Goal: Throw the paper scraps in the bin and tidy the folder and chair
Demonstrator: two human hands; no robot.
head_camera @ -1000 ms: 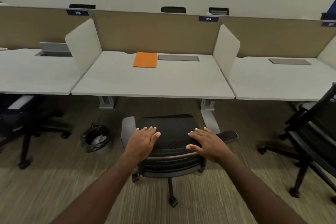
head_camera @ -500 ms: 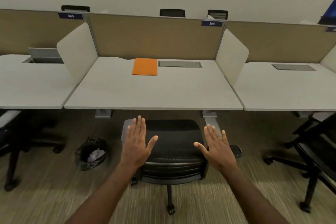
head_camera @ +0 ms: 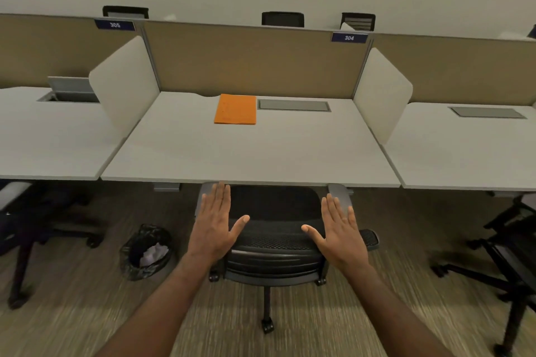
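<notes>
While a dark office chair [head_camera: 34, 229] stands at the far left under the neighbouring desk, the bin [head_camera: 146, 252], lined with a black bag, sits on the carpet just left of the centre desk [head_camera: 249, 151], with crumpled paper scraps [head_camera: 155, 252] inside it. Next comes the left hand [head_camera: 216, 226], flat with fingers together and thumb splayed, over the left edge of the black mesh chair [head_camera: 275, 229], whose front is tucked under the desk edge. Above, the orange folder [head_camera: 235, 109] lies flat at the back of the desk, beside a grey cable hatch [head_camera: 293, 104]. The right hand [head_camera: 338, 233] mirrors the left, spread flat at the chair's right edge; whether either palm touches the backrest I cannot tell.
</notes>
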